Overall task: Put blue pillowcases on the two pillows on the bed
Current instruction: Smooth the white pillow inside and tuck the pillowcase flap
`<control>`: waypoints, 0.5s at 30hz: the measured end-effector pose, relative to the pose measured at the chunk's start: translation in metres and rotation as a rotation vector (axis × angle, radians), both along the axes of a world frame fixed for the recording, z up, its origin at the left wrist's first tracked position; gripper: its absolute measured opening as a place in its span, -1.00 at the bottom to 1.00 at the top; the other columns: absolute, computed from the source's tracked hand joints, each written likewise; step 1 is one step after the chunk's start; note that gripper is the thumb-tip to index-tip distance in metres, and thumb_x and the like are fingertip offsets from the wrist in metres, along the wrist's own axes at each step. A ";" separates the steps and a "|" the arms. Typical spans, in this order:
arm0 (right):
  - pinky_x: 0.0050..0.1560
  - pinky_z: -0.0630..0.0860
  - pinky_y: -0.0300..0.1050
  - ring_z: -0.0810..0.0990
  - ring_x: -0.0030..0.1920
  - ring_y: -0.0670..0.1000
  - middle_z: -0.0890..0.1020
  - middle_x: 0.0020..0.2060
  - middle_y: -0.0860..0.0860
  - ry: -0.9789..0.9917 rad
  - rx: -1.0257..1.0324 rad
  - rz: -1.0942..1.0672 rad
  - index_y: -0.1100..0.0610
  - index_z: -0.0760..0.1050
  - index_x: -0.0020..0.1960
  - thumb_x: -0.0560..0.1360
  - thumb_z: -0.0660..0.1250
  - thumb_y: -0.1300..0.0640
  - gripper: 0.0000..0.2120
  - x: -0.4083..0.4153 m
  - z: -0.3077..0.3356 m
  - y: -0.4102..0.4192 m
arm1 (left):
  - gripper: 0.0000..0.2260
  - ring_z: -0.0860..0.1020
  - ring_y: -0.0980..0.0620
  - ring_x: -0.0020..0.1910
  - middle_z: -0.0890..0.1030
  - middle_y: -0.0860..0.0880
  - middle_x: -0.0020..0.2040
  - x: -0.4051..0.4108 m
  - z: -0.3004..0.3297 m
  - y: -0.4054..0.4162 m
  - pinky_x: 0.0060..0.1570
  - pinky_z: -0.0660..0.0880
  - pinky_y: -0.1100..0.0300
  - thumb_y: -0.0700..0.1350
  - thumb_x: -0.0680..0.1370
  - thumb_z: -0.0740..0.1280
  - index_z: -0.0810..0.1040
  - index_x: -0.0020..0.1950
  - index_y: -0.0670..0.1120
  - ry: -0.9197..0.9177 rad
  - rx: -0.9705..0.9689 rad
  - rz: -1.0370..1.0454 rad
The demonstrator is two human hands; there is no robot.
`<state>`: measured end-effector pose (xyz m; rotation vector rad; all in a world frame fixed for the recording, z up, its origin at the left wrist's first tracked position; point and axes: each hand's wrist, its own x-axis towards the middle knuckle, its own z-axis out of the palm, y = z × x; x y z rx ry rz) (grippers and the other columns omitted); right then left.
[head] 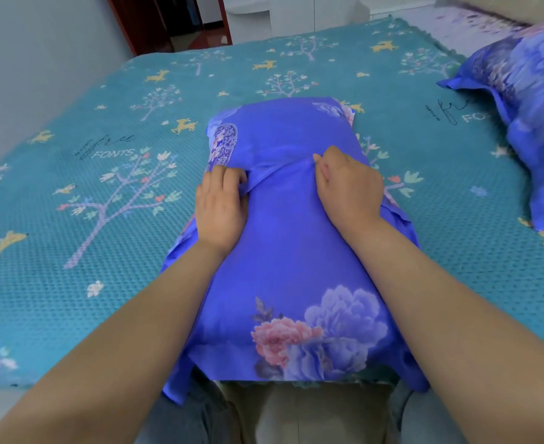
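Blue satin pillowcase with pink and lilac peony print fills the centre of the frame, stretched over a pillow that lies lengthwise on the near edge of the bed, its lower end overhanging toward the viewer. Both bare forearms reach in from the bottom corners. At mid-frame the left hand has its fingers curled, pinching a fold of the blue fabric at the pillow's left side; the right hand is likewise clamped on a bunched fold just right of centre. A taut ridge of cloth runs between the two grips.

A second pillow in a matching blue floral pillowcase lies at the right edge of the frame, well apart from the first, its flat flange spread on the bed.

Open bed surface lies to the left, beyond and to the right of the central pillow. The teal waffle-textured bedspread, printed with pale trees, yellow deer and lettering, covers the whole mattress. A pale grey wall borders the bed at upper left. At top centre a dark red door frame opens onto another room, with white furniture beside it.
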<state>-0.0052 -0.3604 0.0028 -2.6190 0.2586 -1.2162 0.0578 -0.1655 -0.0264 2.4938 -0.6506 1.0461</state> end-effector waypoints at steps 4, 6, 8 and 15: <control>-0.48 0.27 -0.16 0.47 -0.42 0.14 0.50 -0.42 0.05 -0.201 -0.045 0.129 0.15 0.41 -0.25 0.49 0.34 0.07 -0.78 -0.004 0.002 0.013 | -0.86 0.45 -0.16 -0.09 0.51 -0.11 -0.06 -0.004 0.012 -0.003 -0.16 0.32 0.05 -0.16 0.43 0.29 0.46 -0.03 -0.09 0.075 0.060 0.054; -0.12 0.42 0.00 0.51 -0.07 0.13 0.56 -0.10 0.05 -0.054 -0.027 0.193 0.13 0.48 0.02 0.43 0.37 -0.08 -0.68 -0.003 -0.004 0.012 | -0.89 0.48 -0.16 -0.09 0.52 -0.10 -0.11 0.007 0.018 -0.003 -0.16 0.33 0.06 -0.21 0.40 0.27 0.44 -0.11 -0.06 0.296 -0.022 0.126; 0.12 0.30 0.04 0.40 0.16 0.16 0.46 0.16 0.08 0.186 -0.031 0.136 0.08 0.39 0.29 0.37 0.38 -0.19 -0.41 -0.002 -0.010 0.005 | -0.88 0.51 -0.15 -0.10 0.50 -0.05 -0.21 0.016 0.029 -0.001 -0.19 0.36 0.13 -0.22 0.37 0.27 0.39 -0.22 -0.02 0.606 -0.282 0.147; 0.08 0.29 0.06 0.39 0.14 0.20 0.43 0.13 0.14 0.400 0.039 -0.099 0.11 0.39 0.22 0.45 0.33 -0.06 -0.59 0.006 -0.017 -0.016 | -0.82 0.39 -0.02 -0.30 0.43 0.06 -0.33 0.003 0.063 -0.008 -0.28 0.31 0.17 -0.27 0.29 0.20 0.37 -0.23 -0.01 0.376 -0.463 0.041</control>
